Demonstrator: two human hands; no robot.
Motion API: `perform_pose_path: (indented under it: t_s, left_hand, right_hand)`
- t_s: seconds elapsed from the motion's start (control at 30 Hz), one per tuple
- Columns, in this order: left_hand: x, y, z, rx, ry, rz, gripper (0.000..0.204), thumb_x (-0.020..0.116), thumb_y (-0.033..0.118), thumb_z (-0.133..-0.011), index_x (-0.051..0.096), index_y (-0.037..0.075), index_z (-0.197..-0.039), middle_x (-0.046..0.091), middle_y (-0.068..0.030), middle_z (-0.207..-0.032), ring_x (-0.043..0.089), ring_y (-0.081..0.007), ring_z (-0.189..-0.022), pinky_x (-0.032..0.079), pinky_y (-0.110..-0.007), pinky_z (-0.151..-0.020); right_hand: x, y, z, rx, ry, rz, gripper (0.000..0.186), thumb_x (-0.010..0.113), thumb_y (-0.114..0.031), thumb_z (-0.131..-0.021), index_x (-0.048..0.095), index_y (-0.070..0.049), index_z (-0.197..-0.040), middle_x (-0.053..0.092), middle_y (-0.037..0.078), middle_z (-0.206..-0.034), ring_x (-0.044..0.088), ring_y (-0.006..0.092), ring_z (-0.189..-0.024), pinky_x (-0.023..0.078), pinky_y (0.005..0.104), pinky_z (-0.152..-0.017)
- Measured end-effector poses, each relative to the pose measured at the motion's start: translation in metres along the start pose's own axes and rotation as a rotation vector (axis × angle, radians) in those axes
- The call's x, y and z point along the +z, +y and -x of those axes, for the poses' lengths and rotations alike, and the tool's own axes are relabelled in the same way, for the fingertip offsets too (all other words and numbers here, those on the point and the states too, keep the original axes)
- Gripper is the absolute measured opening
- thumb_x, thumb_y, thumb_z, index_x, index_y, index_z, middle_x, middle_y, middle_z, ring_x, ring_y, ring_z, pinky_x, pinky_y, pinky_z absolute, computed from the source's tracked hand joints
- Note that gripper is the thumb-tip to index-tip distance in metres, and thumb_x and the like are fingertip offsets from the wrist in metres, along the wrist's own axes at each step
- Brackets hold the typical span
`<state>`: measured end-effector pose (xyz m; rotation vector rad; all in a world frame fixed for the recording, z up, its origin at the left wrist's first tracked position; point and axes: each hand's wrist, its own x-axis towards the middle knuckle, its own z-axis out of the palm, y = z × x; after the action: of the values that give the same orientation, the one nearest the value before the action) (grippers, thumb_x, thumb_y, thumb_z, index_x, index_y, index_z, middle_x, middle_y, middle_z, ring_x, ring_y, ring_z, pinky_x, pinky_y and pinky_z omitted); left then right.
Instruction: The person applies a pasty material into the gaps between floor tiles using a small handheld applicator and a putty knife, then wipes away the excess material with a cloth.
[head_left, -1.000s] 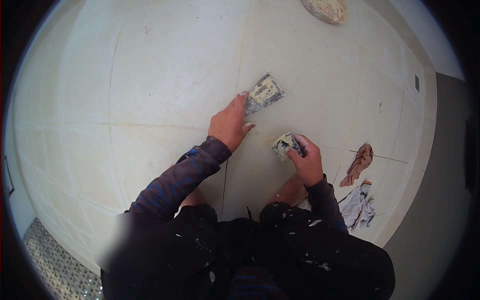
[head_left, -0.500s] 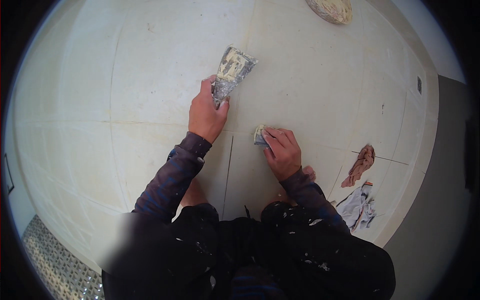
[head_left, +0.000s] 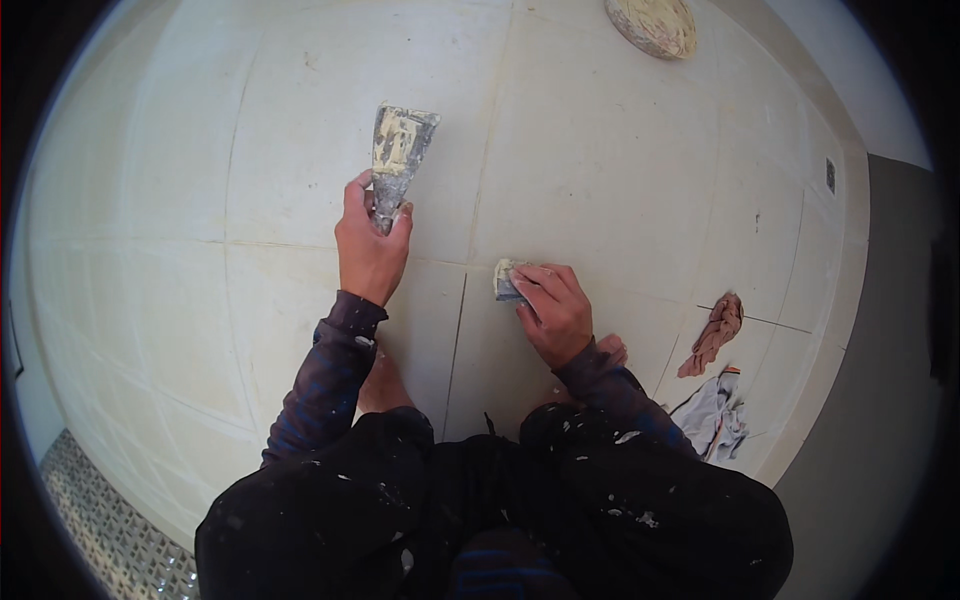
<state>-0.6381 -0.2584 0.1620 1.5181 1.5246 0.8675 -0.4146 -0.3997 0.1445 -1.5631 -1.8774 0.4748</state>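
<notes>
My left hand (head_left: 371, 243) is closed round the handle of a putty knife (head_left: 402, 145). Its wide blade points away from me and is smeared with cream-coloured paste. My right hand (head_left: 558, 312) pinches a small grey scraper (head_left: 506, 284) with the same paste along its far edge. That scraper is close to a tile joint (head_left: 468, 266); whether it touches the floor I cannot tell. Cream paste fills the joints farther off, while the joint (head_left: 456, 355) running toward me between my feet shows dark.
Pale tiles (head_left: 600, 150) cover the floor. A round, paste-coated container (head_left: 653, 24) stands at the far right. A brown rag (head_left: 714, 335) and a grey-white cloth (head_left: 712, 418) lie to my right. Beyond them runs a raised border (head_left: 828, 340). Patterned mosaic (head_left: 110, 520) shows at lower left.
My left hand has moved left and slightly nearer with the putty knife, whose blade now points more straight ahead. My right hand and its scraper have shifted slightly left and nearer.
</notes>
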Motion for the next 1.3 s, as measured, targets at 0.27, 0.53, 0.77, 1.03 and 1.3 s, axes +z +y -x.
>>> perform_pose_path:
  t_s: [0.27,0.53,0.77,1.03,1.3]
  left_hand:
    - [-0.016,0.002,0.002,-0.022,0.013,-0.036,0.052,0.07,0.01,-0.093,0.046,-0.003,-0.137,0.07,-0.0068,-0.1,0.062,-0.0089,-0.084,0.051,-0.026,-0.076]
    - [-0.01,0.004,0.006,-0.092,0.026,-0.004,0.051,0.069,0.007,-0.094,0.045,-0.005,-0.137,0.071,-0.011,-0.102,0.065,-0.0126,-0.088,0.052,-0.027,-0.08]
    - [-0.013,0.011,0.003,-0.057,0.022,-0.002,0.05,0.068,0.009,-0.096,0.045,-0.005,-0.138,0.071,-0.0096,-0.1,0.064,-0.0111,-0.086,0.051,-0.027,-0.077]
    - [-0.016,0.018,0.007,-0.143,0.031,-0.007,0.049,0.067,0.012,-0.097,0.045,-0.002,-0.138,0.072,-0.0065,-0.086,0.062,-0.0086,-0.076,0.049,-0.025,-0.07]
    - [-0.03,0.035,0.004,-0.216,-0.109,0.135,0.048,0.07,0.016,-0.098,0.04,0.002,-0.133,0.065,-0.0034,-0.08,0.053,-0.0065,-0.061,0.043,-0.023,-0.053]
  right_hand:
    - [0.007,-0.02,0.033,0.032,-0.196,-0.216,0.038,0.076,-0.001,-0.07,0.072,-0.002,-0.108,0.071,0.009,-0.109,0.064,0.0299,-0.098,0.056,0.0382,-0.087]
    - [-0.011,0.005,0.019,0.296,0.102,0.024,0.034,0.076,-0.005,-0.073,0.071,-0.001,-0.106,0.066,0.013,-0.096,0.063,0.0331,-0.095,0.054,0.041,-0.082]
    - [0.009,-0.005,0.011,0.101,-0.058,-0.393,0.033,0.073,-0.006,-0.076,0.07,-0.001,-0.108,0.065,0.013,-0.096,0.061,0.034,-0.094,0.053,0.0426,-0.084]
    - [-0.003,-0.011,-0.015,0.16,0.048,-0.106,0.032,0.072,-0.005,-0.076,0.068,-0.001,-0.108,0.065,0.012,-0.099,0.061,0.0337,-0.094,0.053,0.0434,-0.081]
    - [-0.028,0.01,-0.029,0.638,0.005,-0.688,0.025,0.066,-0.018,-0.097,0.069,0.005,-0.107,0.07,0.008,-0.09,0.063,0.0158,-0.079,0.051,0.0299,-0.073]
